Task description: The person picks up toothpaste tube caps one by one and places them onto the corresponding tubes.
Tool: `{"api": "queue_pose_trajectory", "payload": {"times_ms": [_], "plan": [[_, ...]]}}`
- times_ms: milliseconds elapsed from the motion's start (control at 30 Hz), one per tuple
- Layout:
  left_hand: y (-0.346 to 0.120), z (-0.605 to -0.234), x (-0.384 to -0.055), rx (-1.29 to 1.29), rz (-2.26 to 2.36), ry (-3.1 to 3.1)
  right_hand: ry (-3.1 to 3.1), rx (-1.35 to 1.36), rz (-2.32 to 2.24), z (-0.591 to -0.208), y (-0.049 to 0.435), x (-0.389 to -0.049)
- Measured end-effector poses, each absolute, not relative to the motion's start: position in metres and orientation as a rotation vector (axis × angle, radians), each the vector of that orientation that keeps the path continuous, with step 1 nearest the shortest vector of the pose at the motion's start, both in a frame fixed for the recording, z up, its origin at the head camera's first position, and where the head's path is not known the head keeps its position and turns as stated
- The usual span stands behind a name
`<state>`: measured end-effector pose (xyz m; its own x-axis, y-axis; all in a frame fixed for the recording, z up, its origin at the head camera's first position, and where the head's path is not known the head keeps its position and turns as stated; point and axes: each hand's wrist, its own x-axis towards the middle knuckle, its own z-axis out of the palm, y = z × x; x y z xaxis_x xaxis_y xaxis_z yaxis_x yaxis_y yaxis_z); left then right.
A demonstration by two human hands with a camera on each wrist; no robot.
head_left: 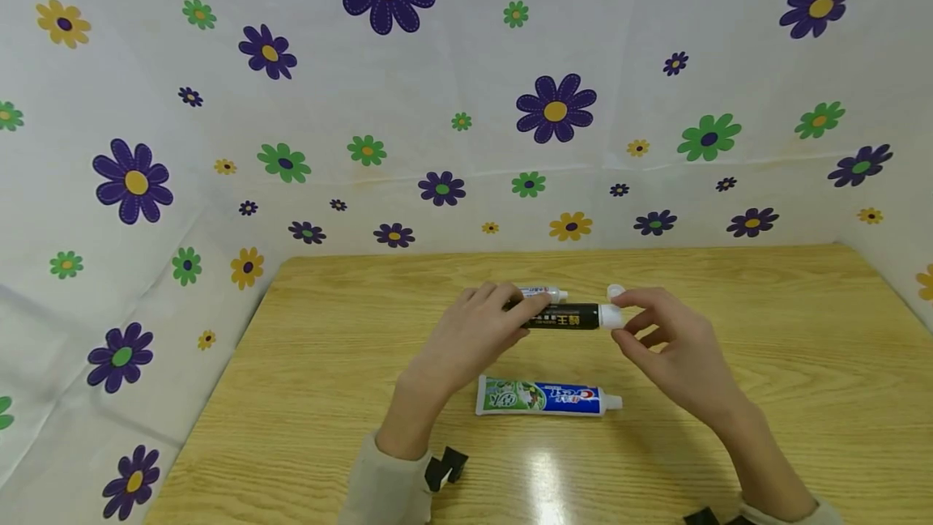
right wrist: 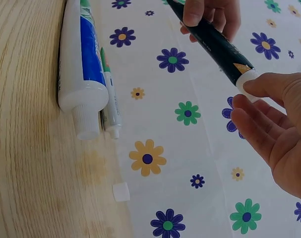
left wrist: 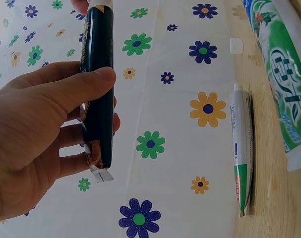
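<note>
A black toothpaste tube [head_left: 576, 317] with gold lettering is held level above the table, its white cap [head_left: 611, 316] pointing right. My left hand [head_left: 474, 330] grips the tube's body, thumb on one side and fingers on the other, as the left wrist view shows. The crimped tail end [left wrist: 101, 173] sticks out below those fingers. My right hand [head_left: 674, 347] pinches the white cap between thumb and fingertips. Behind the black tube lies a smaller white and green tube [left wrist: 240, 144], partly hidden in the head view by the left hand.
A blue and green toothpaste tube [head_left: 543, 397] with its white cap on lies nearer on the wooden table [head_left: 328, 395]. A loose white cap [right wrist: 121, 192] sits on the table toward the back, right of the small tube. Flower-patterned cloth [head_left: 466, 47] hangs behind and at the sides.
</note>
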<state>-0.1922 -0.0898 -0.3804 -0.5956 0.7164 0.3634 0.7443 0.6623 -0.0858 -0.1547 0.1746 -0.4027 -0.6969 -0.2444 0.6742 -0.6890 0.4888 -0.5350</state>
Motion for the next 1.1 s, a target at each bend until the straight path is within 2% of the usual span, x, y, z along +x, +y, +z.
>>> {"api": "queue_pose_trajectory", "payload": {"times_ms": [1100], "plan": [[-0.0933,-0.3770,-0.1883,-1.161,-0.154,-2.471,-2.266,0.678,1.375,-0.4059,0.1773,-0.1533]]}}
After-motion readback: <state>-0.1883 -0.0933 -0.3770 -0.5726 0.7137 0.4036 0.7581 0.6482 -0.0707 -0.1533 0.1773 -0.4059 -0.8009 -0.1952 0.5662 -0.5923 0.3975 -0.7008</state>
